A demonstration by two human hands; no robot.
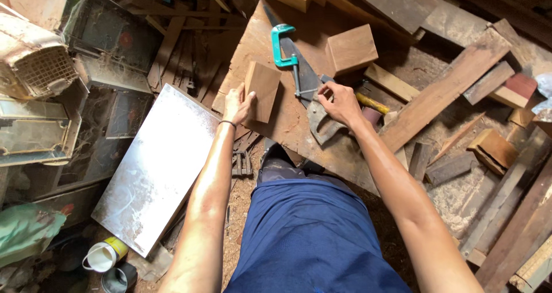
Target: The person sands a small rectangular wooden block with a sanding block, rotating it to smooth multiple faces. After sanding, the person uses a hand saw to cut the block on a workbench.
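My left hand (236, 105) grips a small rectangular wooden block (263, 90), held on edge over a brown plywood board (287, 126). My right hand (339, 102) pinches the metal handle bar of a teal C-clamp (283, 46), which is fastened at the board's far side. Under the clamp lies a hand saw (313, 100), its blade running toward the clamp and its grey handle beneath my right wrist. A second, squarer wooden block (351, 50) sits on the board just beyond my right hand.
A pale metal sheet (161, 166) leans at the left. Planks and offcuts (454, 92) are heaped at the right and back. A white cup (102, 256) stands at lower left. A yellow-handled tool (371, 103) lies near my right hand. Sawdust covers the floor.
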